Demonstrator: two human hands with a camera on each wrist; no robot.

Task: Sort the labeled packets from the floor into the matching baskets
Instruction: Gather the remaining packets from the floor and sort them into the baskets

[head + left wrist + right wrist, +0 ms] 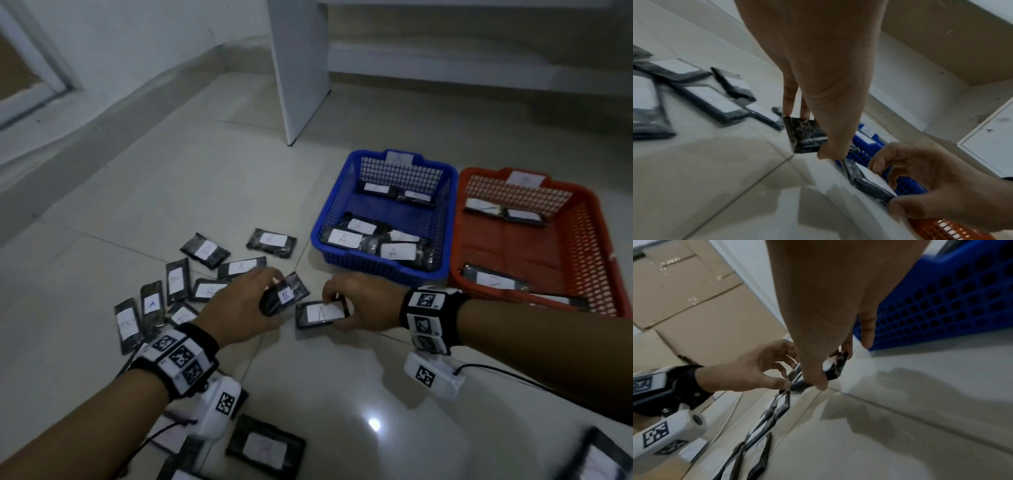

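My left hand (250, 305) grips a black packet labelled B (286, 294), lifted a little off the floor; the left wrist view shows its dark underside (805, 136) between fingers and thumb. My right hand (356, 301) pinches a black packet labelled A (320, 313) at its right end, low over the tiles (869, 183). Several more labelled packets (205, 253) lie scattered on the floor to the left. The blue basket (342, 202), tagged A, holds several A packets. The red basket (582, 246) beside it holds a few packets.
A white furniture panel (298, 68) stands behind the baskets. More packets (265, 442) lie near my left forearm, one at the bottom right corner (596, 459). Cardboard boxes (694, 296) show in the right wrist view. Bare tiles lie in front of the baskets.
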